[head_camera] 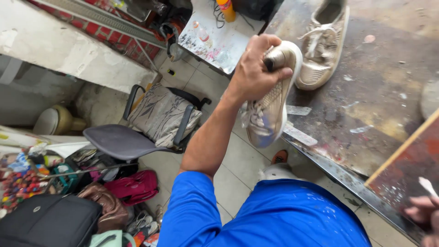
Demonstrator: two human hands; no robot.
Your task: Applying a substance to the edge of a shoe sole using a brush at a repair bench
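Head view: we see left hand (254,68) clenched round heel of pale sneaker (270,107), toe hanging down beside counter (379,96) edge. Second sneaker (322,48) lies on counter just right of that hand. Right hand (423,212) at frame corner, white sliver above fingers; grip unclear.

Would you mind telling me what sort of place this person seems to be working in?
Probably a small shoe repair or cleaning workshop. The left hand grips a pale sneaker, its mate lies on a stained, paint-smeared workbench, and bags are piled on the floor beside a worn chair.
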